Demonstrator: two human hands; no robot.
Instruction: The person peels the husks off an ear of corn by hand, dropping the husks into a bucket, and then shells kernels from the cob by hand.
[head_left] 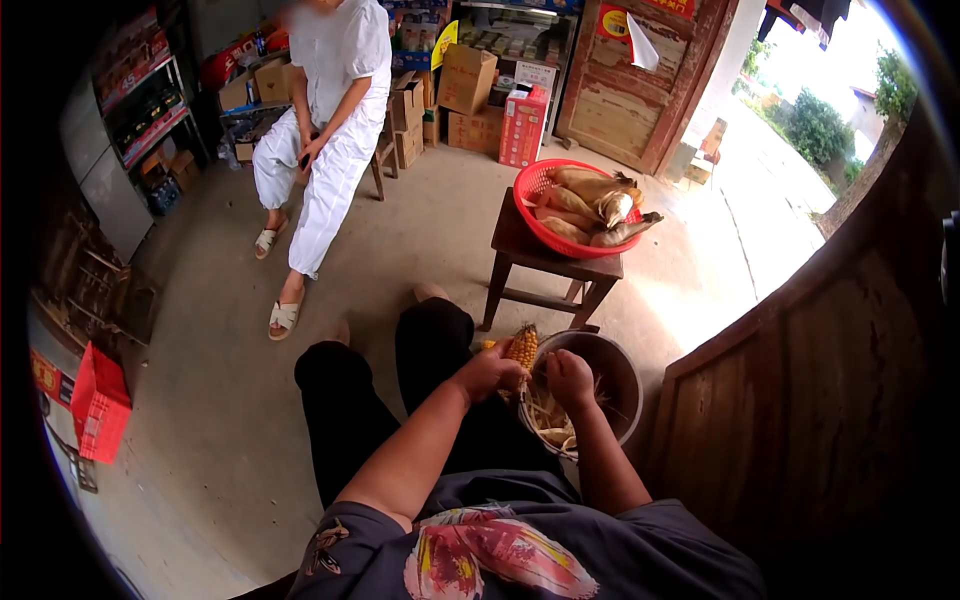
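My left hand (490,374) is wrapped round the lower end of a peeled ear of corn (523,346), its yellow kernels showing and its tip pointing away from me. Close beside it, my right hand (571,381) is closed in a fist above the bucket (633,388); whatever its fingers hold, if anything, is hidden. Pale stripped husks (551,424) lie inside the bucket, between my knees and the wooden door. More yellow corn shows partly behind my left hand. Ahead, a red plastic basket (527,186) of several corn ears in husk (570,205) rests on a wooden stool (512,238).
A person in white (335,140) sits across from me at the upper left. Cardboard boxes (467,80) and a red carton (522,125) stand at the back. A wooden door (780,370) borders my right side. A red box (100,405) sits at the far left.
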